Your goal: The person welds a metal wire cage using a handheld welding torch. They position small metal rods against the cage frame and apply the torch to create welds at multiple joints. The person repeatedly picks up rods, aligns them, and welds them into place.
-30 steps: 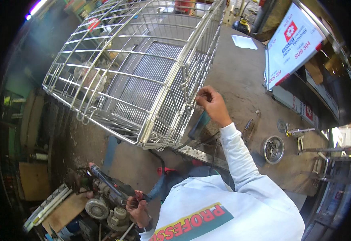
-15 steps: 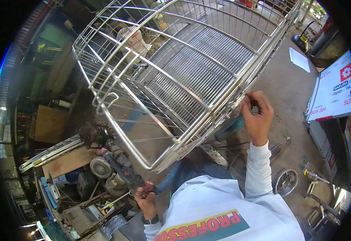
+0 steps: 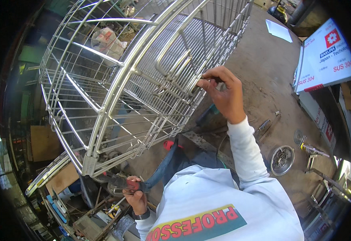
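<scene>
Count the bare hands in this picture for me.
2. The person's right hand is up at the edge of the silver metal wire cage; the left hand, lower down, grips a dark handheld tool with a red section. No others show.

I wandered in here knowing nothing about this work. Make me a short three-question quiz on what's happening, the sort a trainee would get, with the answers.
1. What does the left hand hold?
a) a paper cup
b) a red-and-dark tool
c) an orange

2. True or false: the round metal bowl lies farther to the person's right than the right hand.

3. Fill the gap: the right hand has its fingers at the side of a large wire ____.

Key: 1. b. 2. True. 3. Cage.
</scene>
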A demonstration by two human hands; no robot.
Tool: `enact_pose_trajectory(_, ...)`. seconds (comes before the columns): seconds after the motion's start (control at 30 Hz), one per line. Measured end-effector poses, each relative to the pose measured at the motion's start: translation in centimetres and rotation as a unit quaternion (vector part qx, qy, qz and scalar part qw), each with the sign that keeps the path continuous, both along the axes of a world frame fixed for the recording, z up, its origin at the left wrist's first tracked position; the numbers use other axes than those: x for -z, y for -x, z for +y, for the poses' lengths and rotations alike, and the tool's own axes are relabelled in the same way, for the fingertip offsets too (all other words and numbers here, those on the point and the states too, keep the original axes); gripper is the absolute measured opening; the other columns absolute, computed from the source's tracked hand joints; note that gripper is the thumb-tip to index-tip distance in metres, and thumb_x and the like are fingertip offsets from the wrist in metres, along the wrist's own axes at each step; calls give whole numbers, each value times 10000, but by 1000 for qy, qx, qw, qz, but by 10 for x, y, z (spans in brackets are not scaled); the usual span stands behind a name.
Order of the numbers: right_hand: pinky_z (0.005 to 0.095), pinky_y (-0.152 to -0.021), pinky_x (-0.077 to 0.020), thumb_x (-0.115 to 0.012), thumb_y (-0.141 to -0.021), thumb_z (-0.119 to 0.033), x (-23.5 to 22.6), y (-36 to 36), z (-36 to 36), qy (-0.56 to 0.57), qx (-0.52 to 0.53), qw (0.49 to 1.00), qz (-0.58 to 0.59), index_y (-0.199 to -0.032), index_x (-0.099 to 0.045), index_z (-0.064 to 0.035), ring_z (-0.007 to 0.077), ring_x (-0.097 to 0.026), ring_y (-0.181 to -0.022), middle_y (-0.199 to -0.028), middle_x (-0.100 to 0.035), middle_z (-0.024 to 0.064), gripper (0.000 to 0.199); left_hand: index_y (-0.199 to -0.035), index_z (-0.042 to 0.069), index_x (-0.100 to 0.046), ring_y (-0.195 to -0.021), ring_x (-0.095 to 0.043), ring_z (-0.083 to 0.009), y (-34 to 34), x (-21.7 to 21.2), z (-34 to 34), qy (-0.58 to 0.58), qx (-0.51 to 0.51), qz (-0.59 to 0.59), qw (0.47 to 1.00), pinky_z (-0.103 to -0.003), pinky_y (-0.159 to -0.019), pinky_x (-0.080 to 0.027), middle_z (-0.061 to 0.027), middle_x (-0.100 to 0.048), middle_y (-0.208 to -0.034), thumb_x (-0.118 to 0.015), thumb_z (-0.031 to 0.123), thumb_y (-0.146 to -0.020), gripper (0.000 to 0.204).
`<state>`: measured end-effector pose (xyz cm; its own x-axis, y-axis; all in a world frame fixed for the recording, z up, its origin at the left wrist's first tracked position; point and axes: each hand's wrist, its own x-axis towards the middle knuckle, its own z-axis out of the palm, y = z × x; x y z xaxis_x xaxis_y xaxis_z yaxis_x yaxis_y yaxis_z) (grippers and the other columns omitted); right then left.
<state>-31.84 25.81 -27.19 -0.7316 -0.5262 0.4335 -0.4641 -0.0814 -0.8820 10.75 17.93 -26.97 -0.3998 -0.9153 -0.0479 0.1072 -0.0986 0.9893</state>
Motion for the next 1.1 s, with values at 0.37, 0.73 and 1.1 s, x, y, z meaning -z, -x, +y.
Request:
enact_pose_trajectory(0.37,334,-956,-542,-712,-892,14,-8,6,134,162,296,933,-126,-1321,-617,34,218,-670,-1065,-1201,-692,134,440,-1075,35,-660,-994,-629,-222,-7,-3,6,2,3,3,1000,-355,-877,-507,-114,-630,-1074,-967,256,-680,547)
enact_pose_trajectory(0.73,399,-881,-545,-883,-770,-208,-90,-169,51,72,-347,935,4,-1403,-580,3,348,-646,-1075,-1229,-634,204,732,-1079,22,-651,-1007,-663,-242,40,-19,35,46,88,-97,990,-352,-821,-555,-131,-636,-1118,-977,103,-641,552)
enact_pose_trajectory(1.1,348,-639,-541,-592,-1044,-343,-62,-121,86,213,-187,882,-377,-1312,-526,12,230,-647,-771,-1162,-622,184,450,-1145,-10,-753,-719,-518,-64,106,-62,40,91,145,-4,985,-229,-628,-409,-36,-610,-969,-821,84,-856,312)
